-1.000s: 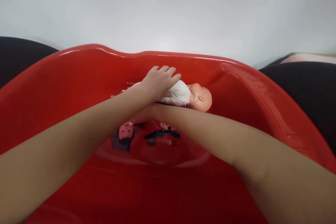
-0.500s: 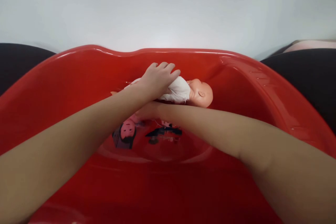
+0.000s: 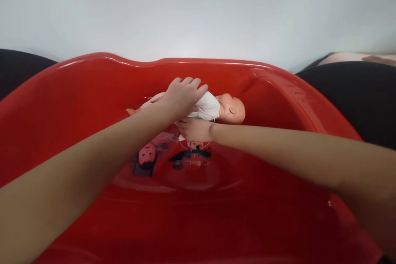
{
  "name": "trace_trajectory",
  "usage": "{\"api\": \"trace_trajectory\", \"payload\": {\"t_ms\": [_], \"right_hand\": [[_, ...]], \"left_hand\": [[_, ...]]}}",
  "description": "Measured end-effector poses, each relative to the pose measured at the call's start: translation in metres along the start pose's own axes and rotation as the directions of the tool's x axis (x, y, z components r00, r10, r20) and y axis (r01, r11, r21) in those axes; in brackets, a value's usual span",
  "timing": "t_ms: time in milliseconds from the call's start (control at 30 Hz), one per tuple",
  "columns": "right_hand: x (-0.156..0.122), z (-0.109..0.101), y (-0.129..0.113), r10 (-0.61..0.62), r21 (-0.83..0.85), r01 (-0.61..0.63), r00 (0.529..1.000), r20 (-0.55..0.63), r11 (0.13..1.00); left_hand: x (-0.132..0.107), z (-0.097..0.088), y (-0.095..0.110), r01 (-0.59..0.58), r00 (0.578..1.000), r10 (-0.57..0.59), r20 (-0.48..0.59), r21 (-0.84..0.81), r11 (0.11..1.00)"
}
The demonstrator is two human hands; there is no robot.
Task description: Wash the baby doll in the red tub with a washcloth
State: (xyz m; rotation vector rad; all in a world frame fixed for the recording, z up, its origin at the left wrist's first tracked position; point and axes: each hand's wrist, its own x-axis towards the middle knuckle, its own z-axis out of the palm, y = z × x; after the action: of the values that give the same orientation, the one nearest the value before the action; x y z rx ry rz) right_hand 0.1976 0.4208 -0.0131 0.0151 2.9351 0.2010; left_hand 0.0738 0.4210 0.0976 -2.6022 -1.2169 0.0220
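1. Left hand (image 3: pixel 184 95): it's draped across the doll's middle, fingers bent over the far side with small gaps between them. It's on the doll for sure, but I can't tell if it's properly clamped or just resting there.
2. Right hand (image 3: pixel 198 130): comes in lower, just in front of the doll's near side, fingers pointing left. The fingertips get lost around the left wrist, so no idea if they're pinching anything. There's a small white bit (image 3: pixel 181 137) just below them, could be cloth or print, can't say.
3. Doll (image 3: pixel 209 106): dressed in white, lying lengthwise near the tub's far edge. Head's to the right, one foot pokes out on the left, and the left forearm and hand cover a good part of the middle.
4. My read on the step: left hand steadies the body while the right works down low alongside it. I'd say the next move calls for a firm left palm and some care not to tip the head sideways.
5. Red tub (image 3: pixel 86 86): fills most of the view, with printed figures (image 3: pixel 190 156) on its floor, nearer than the doll. Can't tell if there's water in it.
6. Past the rim: black rounded shape (image 3: pixel 349 95) beyond the right edge, another dark one off the left, pale wall (image 3: pixel 198 12) behind the far edge.
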Motion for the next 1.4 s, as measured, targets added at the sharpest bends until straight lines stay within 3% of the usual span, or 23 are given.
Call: {"api": "trace_trajectory", "payload": {"t_ms": [67, 233, 433, 533, 733, 833, 933, 1033, 1133, 1267, 1400], "right_hand": [[-0.025, 0.002, -0.003, 0.05, -0.113, -0.047, 0.998, 0.026, 0.992], [-0.084, 0.007, -0.011, -0.034, -0.227, 0.053, 0.996, 0.088, 0.972], [-0.093, 0.001, -0.005, -0.146, -0.172, 0.152, 0.988, 0.048, 0.973], [-0.1, -0.006, 0.0, -0.104, -0.153, 0.117, 0.991, 0.09, 0.981], [-0.143, -0.031, -0.001, -0.026, -0.073, 0.034, 0.994, 0.102, 0.997], [-0.142, -0.039, -0.009, -0.049, -0.128, 0.053, 0.998, 0.035, 0.99], [-0.118, -0.028, -0.015, -0.103, -0.134, 0.098, 0.994, -0.03, 0.986], [-0.091, -0.007, -0.015, -0.062, -0.105, 0.063, 0.998, 0.013, 0.992], [-0.086, 0.002, -0.01, 0.008, -0.108, 0.004, 0.994, 0.108, 0.994], [-0.115, -0.016, -0.002, 0.003, -0.043, 0.006, 0.981, 0.192, 0.999], [-0.136, -0.045, 0.003, -0.115, -0.114, 0.128, 0.987, 0.112, 0.985]], "left_hand": [[-0.001, -0.002, 0.002, 0.012, 1.0, -0.012, 0.018, -0.021, 1.0], [-0.008, -0.002, 0.007, 0.032, 0.998, -0.03, 0.055, -0.035, 0.999], [-0.016, 0.001, 0.011, 0.044, 0.997, -0.042, 0.071, -0.04, 0.998], [-0.017, -0.001, 0.013, 0.052, 0.994, -0.047, 0.096, -0.043, 0.998], [-0.018, -0.004, 0.014, 0.058, 0.993, -0.051, 0.106, -0.064, 0.996], [-0.019, -0.008, 0.015, 0.06, 0.991, -0.051, 0.126, -0.062, 0.996], [-0.019, -0.01, 0.016, 0.057, 0.989, -0.049, 0.14, -0.051, 0.997], [-0.019, -0.007, 0.016, 0.061, 0.99, -0.055, 0.132, -0.045, 0.997], [-0.019, -0.005, 0.016, 0.061, 0.991, -0.054, 0.125, -0.052, 0.997], [-0.021, -0.007, 0.017, 0.06, 0.989, -0.05, 0.139, -0.068, 0.996], [-0.023, -0.006, 0.017, 0.058, 0.99, -0.046, 0.131, -0.09, 0.994]]}}
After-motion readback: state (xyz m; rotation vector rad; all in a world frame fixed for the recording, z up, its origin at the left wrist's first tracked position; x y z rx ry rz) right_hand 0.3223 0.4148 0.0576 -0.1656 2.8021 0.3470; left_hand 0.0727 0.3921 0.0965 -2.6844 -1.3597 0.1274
